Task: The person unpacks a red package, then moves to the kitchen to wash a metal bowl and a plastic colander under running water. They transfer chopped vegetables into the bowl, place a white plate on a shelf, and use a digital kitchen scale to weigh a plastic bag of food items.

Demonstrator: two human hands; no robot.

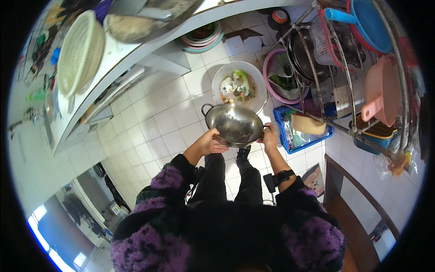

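A two-handled stainless steel wok (pixel 234 123) is held in front of my legs, its inside facing up, with a few dark food bits near its lower rim. My left hand (pixel 210 142) grips the rim at the near left, thumb over the edge and fingers below. On the other side, my right hand (pixel 269 136) is closed around the right loop handle. Just beyond the wok stands a pale bucket (pixel 262 81) holding food scraps, with a green vegetable leaf (pixel 242 80) among them. The wok's far edge overlaps the bucket's near rim in this view.
Right of the bucket stand a pink basin (pixel 268 81) with a bag of greens and a blue crate (pixel 283 136). A metal rack (pixel 346 68) carries pans and plastic basins. Along the left runs a white counter (pixel 112 51) with a pale green colander (pixel 80 56). Stacked basins (pixel 200 46) sit beneath it.
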